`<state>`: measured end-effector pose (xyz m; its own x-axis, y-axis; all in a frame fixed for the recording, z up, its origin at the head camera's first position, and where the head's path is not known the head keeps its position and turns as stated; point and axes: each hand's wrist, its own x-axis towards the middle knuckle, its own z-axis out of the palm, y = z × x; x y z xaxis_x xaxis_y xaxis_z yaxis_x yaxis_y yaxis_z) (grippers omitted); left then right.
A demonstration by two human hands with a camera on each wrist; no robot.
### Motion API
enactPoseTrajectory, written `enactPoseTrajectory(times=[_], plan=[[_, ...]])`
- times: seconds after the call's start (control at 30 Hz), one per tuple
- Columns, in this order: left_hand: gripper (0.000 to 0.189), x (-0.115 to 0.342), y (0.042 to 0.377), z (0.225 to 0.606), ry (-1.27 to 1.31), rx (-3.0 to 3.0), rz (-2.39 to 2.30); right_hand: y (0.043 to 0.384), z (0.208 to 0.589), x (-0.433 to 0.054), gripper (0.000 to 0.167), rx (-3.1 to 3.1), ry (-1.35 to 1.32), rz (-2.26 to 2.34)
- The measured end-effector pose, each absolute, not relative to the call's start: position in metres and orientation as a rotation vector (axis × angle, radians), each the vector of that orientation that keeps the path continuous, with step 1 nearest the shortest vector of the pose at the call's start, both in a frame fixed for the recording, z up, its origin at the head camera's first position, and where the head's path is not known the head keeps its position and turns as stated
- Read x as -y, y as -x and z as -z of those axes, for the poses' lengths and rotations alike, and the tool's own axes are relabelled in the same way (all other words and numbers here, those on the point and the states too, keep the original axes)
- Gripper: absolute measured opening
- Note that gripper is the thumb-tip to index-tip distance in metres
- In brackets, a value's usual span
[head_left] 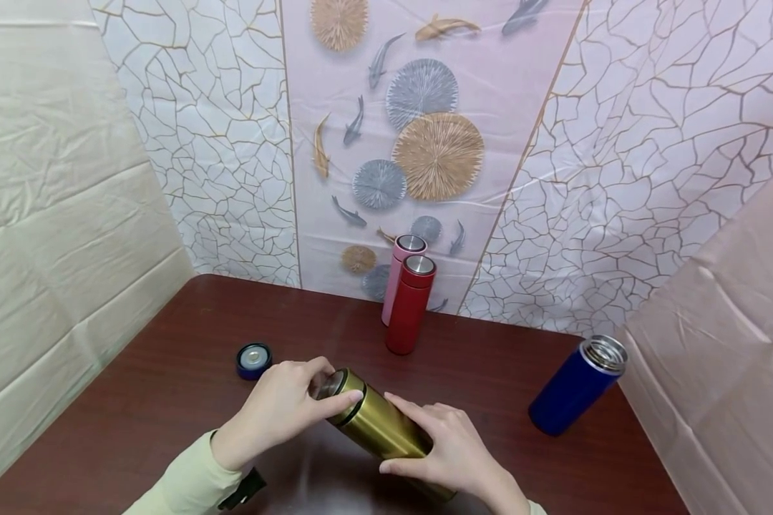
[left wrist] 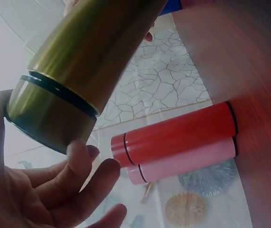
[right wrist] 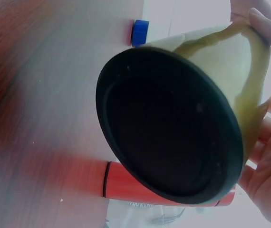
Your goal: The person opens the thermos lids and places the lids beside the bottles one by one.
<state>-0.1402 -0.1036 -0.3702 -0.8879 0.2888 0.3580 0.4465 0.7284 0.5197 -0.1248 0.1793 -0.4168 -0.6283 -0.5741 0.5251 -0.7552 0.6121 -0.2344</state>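
A gold thermos bottle (head_left: 386, 428) is held tilted over the front of the table, its lid end toward the upper left in the head view. My left hand (head_left: 283, 400) grips the lid (head_left: 340, 395), thumb along its side. Around the lower body, my right hand (head_left: 447, 447) holds the bottle with thumb and fingers on opposite sides. A dark ring separates lid from body in the left wrist view. The bottle's black base (right wrist: 169, 128) faces the right wrist camera.
A red thermos (head_left: 411, 307) stands upright before a pink thermos (head_left: 391, 290) at the back. To the right is a lidless blue thermos (head_left: 570, 390); its blue lid (head_left: 254, 361) lies on the left, inside up. Patterned cloth (head_left: 438, 157) hangs behind the brown table (head_left: 187, 357).
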Motion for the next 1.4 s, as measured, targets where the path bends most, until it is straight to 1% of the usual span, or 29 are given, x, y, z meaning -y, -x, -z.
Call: enactPoseTrajectory(times=[0.13, 0.23, 0.43, 0.53, 0.67, 0.83, 1.0, 1.17, 1.4], plan=[[0.045, 0.104, 0.140, 0.370, 0.610, 2.673, 0.944, 0.123, 0.418, -0.180, 0.078, 2.462, -1.031, -0.649], [0.045, 0.105, 0.140, 0.372, 0.712, 2.616, 1.009, 0.122, 0.418, -0.182, 0.076, 2.479, -1.008, -0.693], [0.065, 0.113, 0.142, 0.373, 1.025, 2.508, 1.051, 0.121, 0.417, -0.189, 0.072, 2.497, -0.984, -0.741], [0.073, 0.118, 0.143, 0.371, 1.141, 2.504, 1.055, 0.121, 0.416, -0.192, 0.072, 2.483, -0.998, -0.753], [0.077, 0.122, 0.144, 0.369, 1.284, 2.474, 1.000, 0.121, 0.415, -0.193, 0.073, 2.468, -1.045, -0.792], [0.076, 0.126, 0.145, 0.368, 1.408, 2.411, 0.898, 0.121, 0.414, -0.192, 0.075, 2.482, -1.099, -0.823], [0.072, 0.132, 0.144, 0.369, 1.391, 2.416, 0.909, 0.123, 0.415, -0.191, 0.075, 2.457, -1.143, -0.826], [0.067, 0.132, 0.142, 0.370, 1.259, 2.486, 0.899, 0.123, 0.415, -0.191, 0.075, 2.433, -1.151, -0.813], [0.049, 0.126, 0.143, 0.371, 1.063, 2.606, 0.938, 0.124, 0.415, -0.190, 0.075, 2.413, -1.165, -0.799]])
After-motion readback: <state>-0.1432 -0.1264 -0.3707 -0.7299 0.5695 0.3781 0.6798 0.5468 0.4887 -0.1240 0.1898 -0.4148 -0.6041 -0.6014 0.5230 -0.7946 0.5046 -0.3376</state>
